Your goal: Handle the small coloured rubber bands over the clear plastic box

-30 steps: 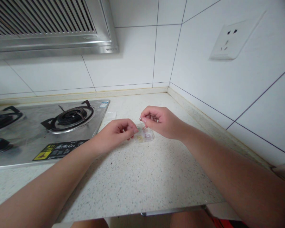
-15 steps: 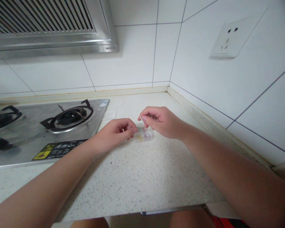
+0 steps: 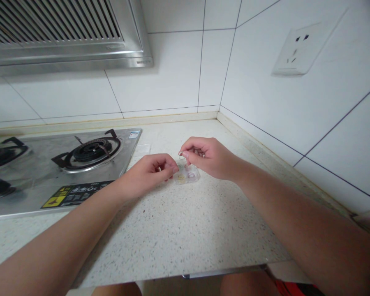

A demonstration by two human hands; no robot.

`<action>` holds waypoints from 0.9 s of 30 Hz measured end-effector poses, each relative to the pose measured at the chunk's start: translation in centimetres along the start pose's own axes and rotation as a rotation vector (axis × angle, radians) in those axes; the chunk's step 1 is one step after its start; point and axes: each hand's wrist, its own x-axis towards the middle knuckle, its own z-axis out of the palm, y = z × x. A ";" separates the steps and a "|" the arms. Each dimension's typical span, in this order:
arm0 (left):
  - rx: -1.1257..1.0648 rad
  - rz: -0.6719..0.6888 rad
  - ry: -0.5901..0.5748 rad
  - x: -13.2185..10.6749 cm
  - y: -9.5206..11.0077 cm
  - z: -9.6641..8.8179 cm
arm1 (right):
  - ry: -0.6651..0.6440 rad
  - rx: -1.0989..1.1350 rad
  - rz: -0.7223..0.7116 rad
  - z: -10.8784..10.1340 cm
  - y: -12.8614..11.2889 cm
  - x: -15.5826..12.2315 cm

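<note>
A small clear plastic compartment box [image 3: 191,177] sits on the speckled counter between my hands. In its front compartments lie a yellow ring-shaped piece [image 3: 181,178] and a dark, thin ring-shaped piece [image 3: 190,175]. At the box's left side, my left hand [image 3: 158,169] has its fingers closed on the edge; part of the box is hidden behind them. Above the back of the box, my right hand [image 3: 205,156] pinches a thin small ring [image 3: 181,156] between thumb and forefinger. The ring's exact kind is too small to make out.
Left of my hands is a steel gas stove [image 3: 123,164] with a black burner [image 3: 94,150]. A clear flat plastic piece [image 3: 144,149] lies beside the stove's right edge. Tiled walls meet behind the counter [image 3: 179,230]; a range hood [image 3: 111,57] hangs above.
The small ring in my right fingertips has turned, and its round outline now shows more clearly. Both hands have stayed almost in place.
</note>
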 end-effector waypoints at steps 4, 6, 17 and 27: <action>0.010 -0.002 -0.001 0.0 0.1 0.0 | -0.004 0.003 -0.004 0.0 0.0 0.0; 0.011 -0.005 -0.002 0.0 0.1 0.1 | -0.007 0.002 -0.005 0.0 0.0 -0.1; 0.019 0.001 -0.002 0.0 -0.1 0.0 | -0.014 -0.002 -0.022 0.1 0.1 0.0; 0.027 0.005 -0.003 -0.1 0.1 0.1 | -0.011 0.003 -0.029 0.1 0.1 0.0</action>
